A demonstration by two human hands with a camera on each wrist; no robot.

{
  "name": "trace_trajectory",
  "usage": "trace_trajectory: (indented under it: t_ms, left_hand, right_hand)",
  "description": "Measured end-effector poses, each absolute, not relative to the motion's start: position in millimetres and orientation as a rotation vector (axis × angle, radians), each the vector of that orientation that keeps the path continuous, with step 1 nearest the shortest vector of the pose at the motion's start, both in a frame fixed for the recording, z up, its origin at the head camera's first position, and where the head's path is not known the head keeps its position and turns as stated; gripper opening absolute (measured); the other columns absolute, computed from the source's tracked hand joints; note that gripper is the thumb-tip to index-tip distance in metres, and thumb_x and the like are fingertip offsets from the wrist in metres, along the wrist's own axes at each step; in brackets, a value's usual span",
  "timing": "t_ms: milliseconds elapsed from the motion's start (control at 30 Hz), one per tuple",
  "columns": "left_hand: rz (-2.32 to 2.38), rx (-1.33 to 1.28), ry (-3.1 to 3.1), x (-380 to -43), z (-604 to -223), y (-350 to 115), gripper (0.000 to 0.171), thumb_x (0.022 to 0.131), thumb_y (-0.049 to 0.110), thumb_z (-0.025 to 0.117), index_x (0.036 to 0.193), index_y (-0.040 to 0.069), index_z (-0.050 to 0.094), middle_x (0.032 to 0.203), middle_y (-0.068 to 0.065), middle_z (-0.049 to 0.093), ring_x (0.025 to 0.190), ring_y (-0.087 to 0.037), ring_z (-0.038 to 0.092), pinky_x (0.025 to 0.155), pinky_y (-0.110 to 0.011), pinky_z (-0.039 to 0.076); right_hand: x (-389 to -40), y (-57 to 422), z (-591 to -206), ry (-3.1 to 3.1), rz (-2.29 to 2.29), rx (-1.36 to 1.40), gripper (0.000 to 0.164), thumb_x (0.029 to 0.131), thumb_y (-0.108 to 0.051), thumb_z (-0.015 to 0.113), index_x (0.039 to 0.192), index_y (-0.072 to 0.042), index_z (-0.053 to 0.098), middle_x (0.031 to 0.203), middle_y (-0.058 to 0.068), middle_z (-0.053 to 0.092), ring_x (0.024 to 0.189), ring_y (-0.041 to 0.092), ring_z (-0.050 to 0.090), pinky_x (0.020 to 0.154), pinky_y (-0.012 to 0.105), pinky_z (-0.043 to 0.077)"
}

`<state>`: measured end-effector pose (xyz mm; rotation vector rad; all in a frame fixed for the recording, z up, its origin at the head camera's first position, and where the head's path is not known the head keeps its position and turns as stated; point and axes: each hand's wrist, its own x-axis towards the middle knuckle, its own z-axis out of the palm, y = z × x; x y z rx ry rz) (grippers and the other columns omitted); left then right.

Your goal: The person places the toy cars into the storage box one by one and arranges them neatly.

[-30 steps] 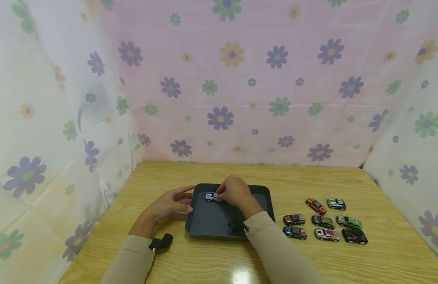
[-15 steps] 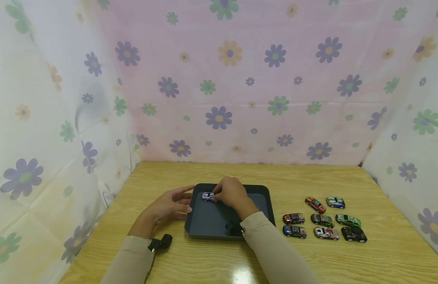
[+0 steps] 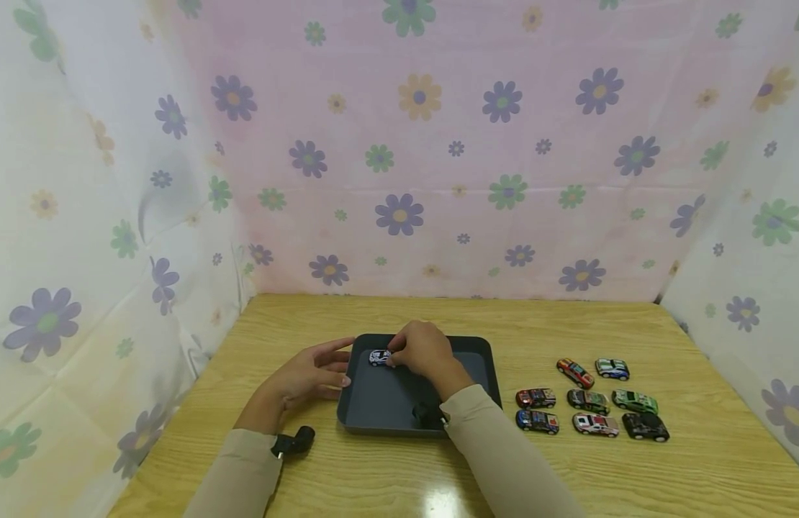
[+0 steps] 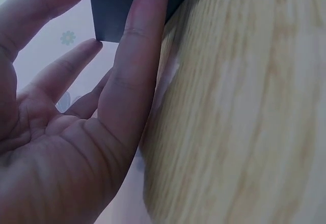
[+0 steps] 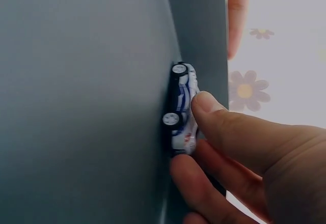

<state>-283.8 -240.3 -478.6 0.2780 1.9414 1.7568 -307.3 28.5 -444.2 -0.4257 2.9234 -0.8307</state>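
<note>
A white toy car (image 3: 379, 357) with blue markings stands on its wheels in the far left corner of a dark grey tray (image 3: 380, 417). My right hand (image 3: 425, 354) pinches the car's rear end between thumb and fingers. In the right wrist view the toy car (image 5: 184, 107) sits close to the tray wall, the thumb on its roof side and fingertips behind it. My left hand (image 3: 309, 374) is beside the tray's left side, its fingers extended. The left wrist view shows the thumb (image 4: 137, 56) and other fingertips touching the tray's outer wall (image 4: 109, 18).
Several toy cars stand in loose rows right of the tray, among them a red one (image 3: 575, 373), a green one (image 3: 635, 401) and a black one (image 3: 645, 426). A wooden table (image 3: 296, 316) carries everything. Flowered cloth (image 3: 438, 237) hangs behind and at both sides.
The right hand has slid the white toy car a little left toward the tray's corner, then stayed nearly still over the last half second. The left hand has kept its place at the tray.
</note>
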Motion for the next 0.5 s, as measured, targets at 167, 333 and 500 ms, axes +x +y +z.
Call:
trace_trajectory:
  t_ms: [167,333,500]
  left_hand:
    - [1.752,0.270,1.946,-284,-478,-239,0.088,0.089,0.006,0.080,0.163,0.024,0.034,0.161,-0.023,0.038,0.131,-0.032,0.059,0.096,-0.051,0.060]
    - [1.749,0.270,1.946,-283,-477,-240,0.088,0.089,0.009,0.080,0.163,0.024,0.035,0.162,-0.023,0.038,0.133,-0.033,0.058,0.096,-0.051,0.059]
    - [1.754,0.290,1.940,-282,-478,-241,0.090,0.089,0.009,0.080,0.164,0.023,0.032,0.163,-0.024,0.035,0.137,-0.035,0.055,0.096,-0.051,0.059]
  right_hand:
    - [-305,33,-434,2.932,-0.833,-0.462,0.022,0.085,-0.032,0.087,0.106,-0.028,0.084,0.110,-0.008,0.078,0.105,0.019,0.070,0.088,0.041,0.059]
    - [-302,40,-421,2.928,-0.863,-0.483,0.024,0.086,-0.032,0.086,0.109,-0.027,0.083,0.114,-0.007,0.077,0.107,0.020,0.070,0.090,0.043,0.059]
    - [-296,49,-409,2.897,-0.945,-0.528,0.026,0.086,-0.034,0.086,0.111,-0.026,0.083,0.121,-0.004,0.075,0.113,0.024,0.068,0.090,0.045,0.058]
